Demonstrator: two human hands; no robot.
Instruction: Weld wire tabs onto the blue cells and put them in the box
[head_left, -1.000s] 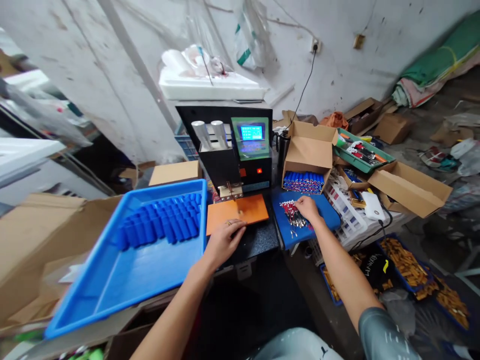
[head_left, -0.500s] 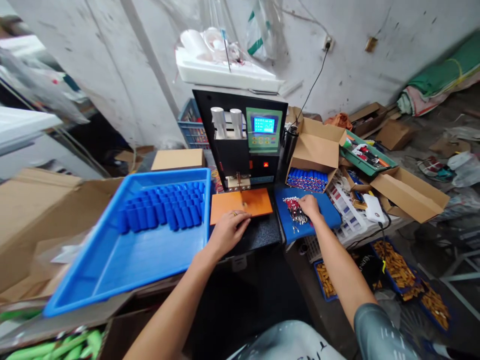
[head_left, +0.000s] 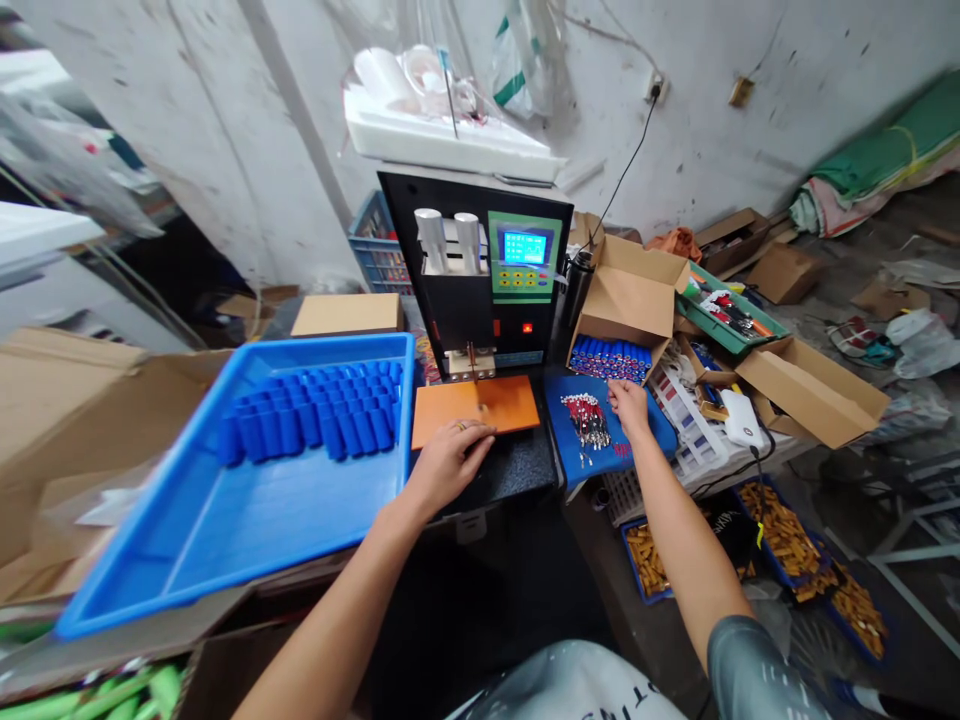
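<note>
My left hand [head_left: 450,460] rests at the front edge of an orange board [head_left: 435,412], fingers stretched out over it. Behind the board stands a black machine [head_left: 450,318] with two silver cylinders, a lit display [head_left: 523,247] and thin copper-coloured rods [head_left: 472,360] pointing down at the board. My right hand [head_left: 630,405] is over a blue mat [head_left: 559,395], just right of a pile of small red and black wire leads [head_left: 589,420]. Its thumb and fingers are pinched together; whatever they hold is too small to make out.
A blue tray [head_left: 247,540] on the left holds rows of blue cylindrical cells [head_left: 330,410]. More blue cells [head_left: 611,357] lie in an open cardboard box [head_left: 634,280] behind the mat. A green tray [head_left: 731,310] and a white device [head_left: 742,418] are further right.
My right hand has moved off the pile of wire leads, slightly right and away from me, fingers pinched. My left hand has stayed at the orange board. The view has shifted slightly.
</note>
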